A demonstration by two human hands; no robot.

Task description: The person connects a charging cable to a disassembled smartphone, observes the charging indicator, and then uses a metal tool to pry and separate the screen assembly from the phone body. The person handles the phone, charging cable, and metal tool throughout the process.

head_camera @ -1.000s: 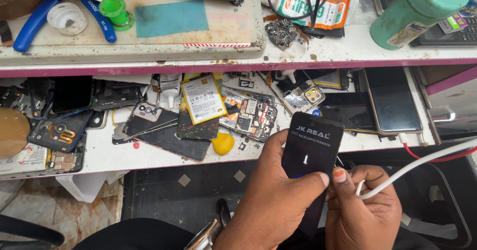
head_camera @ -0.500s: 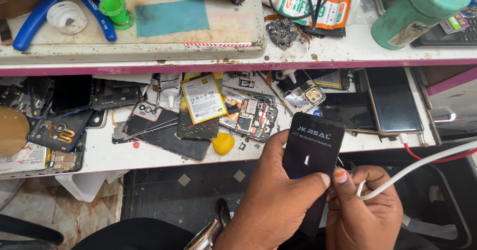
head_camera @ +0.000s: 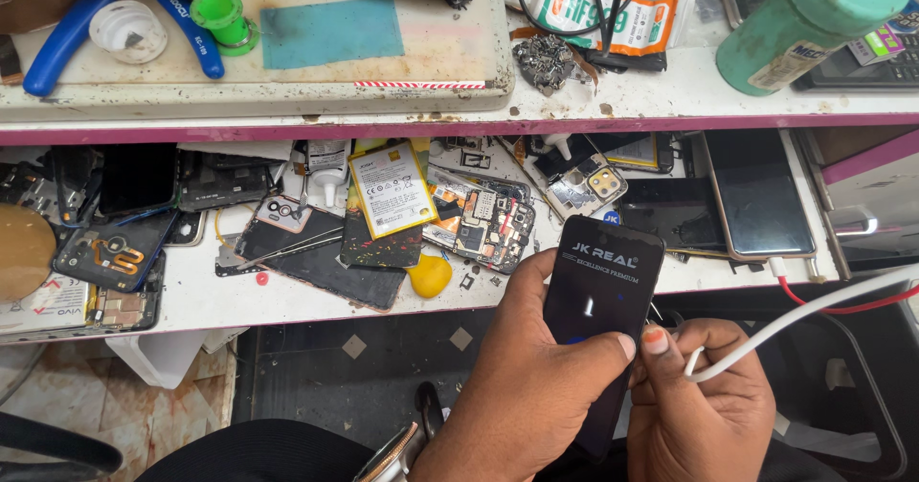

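— Two hands on one thing here: we see a black phone screen panel [head_camera: 601, 310] held upright at the near right of the scene, just in front of the lower shelf's edge.

— We agree. The left hand [head_camera: 522, 386] is wrapped round its left edge, thumb along the side and a fingertip pressed on the glass low down, so it is closed in a grip on the panel. The right hand [head_camera: 704, 410] sits just right of it, thumb touching the panel's lower right edge.

— And that right hand is curled round a white cable [head_camera: 814, 314], which loops at the fingers and runs off to the far right.

— Further out, we find the lower shelf [head_camera: 287, 300] littered with parts: a yellow-edged phone battery [head_camera: 391, 188] lying flat at the middle, an opened phone with bare circuit boards [head_camera: 481, 224] just right of it, and a yellow guitar-pick opening tool [head_camera: 430, 274] near the shelf's front.

— To the right lies a dark smartphone [head_camera: 756, 193] face up, with a red-and-white cable [head_camera: 799, 286] plugged in at its near end.

— On the upper shelf we see a worn work mat [head_camera: 287, 56], blue-handled pliers [head_camera: 57, 42] at the far left, a small green cap [head_camera: 222, 13] and a green bottle [head_camera: 814, 22] on its side at the far right.
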